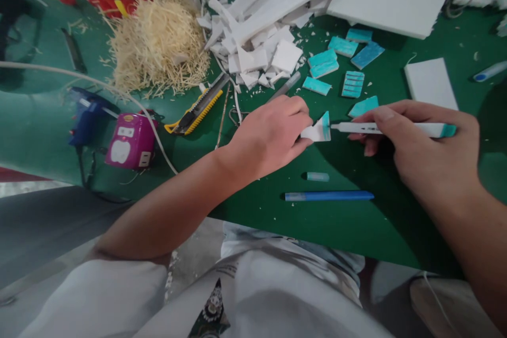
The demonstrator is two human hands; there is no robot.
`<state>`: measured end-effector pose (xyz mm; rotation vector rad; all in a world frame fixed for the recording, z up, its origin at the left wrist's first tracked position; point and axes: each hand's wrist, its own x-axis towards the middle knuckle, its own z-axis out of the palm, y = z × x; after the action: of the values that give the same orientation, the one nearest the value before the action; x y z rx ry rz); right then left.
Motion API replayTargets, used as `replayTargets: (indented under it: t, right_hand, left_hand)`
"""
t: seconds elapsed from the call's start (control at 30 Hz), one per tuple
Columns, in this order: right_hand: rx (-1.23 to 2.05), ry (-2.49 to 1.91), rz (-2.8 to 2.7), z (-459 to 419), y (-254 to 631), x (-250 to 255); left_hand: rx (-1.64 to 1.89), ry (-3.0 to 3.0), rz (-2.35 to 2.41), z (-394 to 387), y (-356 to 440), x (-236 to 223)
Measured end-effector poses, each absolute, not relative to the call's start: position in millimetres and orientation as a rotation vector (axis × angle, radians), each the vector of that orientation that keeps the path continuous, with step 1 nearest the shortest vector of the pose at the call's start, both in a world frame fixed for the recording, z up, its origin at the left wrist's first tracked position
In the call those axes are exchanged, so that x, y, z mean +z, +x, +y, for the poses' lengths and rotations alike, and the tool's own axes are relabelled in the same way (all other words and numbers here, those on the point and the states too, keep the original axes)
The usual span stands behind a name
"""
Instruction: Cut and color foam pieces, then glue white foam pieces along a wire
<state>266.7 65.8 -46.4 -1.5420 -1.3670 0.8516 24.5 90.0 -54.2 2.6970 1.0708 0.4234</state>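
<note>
Between the fingers of my left hand (273, 129) is a small white foam piece (320, 131), its right edge coloured turquoise. My right hand (431, 142) grips a white marker (358, 127) with a turquoise end, and the tip meets or nearly meets the coloured edge. Below lie a short translucent cap (317, 176) and a blue pen (328, 196). Several turquoise-painted foam pieces (324, 63) are spread beyond my hands; one has dark stripes (353, 84). My right fingers partly cover another turquoise piece (363, 106).
White foam scraps (253, 37) are heaped behind, near straw shreds (158, 42). A yellow box cutter (196, 105), a magenta power adapter (131, 140) and a blue glue gun (89, 113) lie left. A white cable (150, 121) crosses there. A foam block (431, 83) sits right.
</note>
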Motion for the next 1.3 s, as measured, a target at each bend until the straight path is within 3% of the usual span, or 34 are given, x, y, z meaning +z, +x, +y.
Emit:
replayTargets:
  t: [1.3]
  right_hand:
    - [0.871, -1.603, -1.323, 64.5, 260.5, -37.6]
  left_hand:
    - [0.416, 2.705, 1.070, 89.2, 25.3, -53.3]
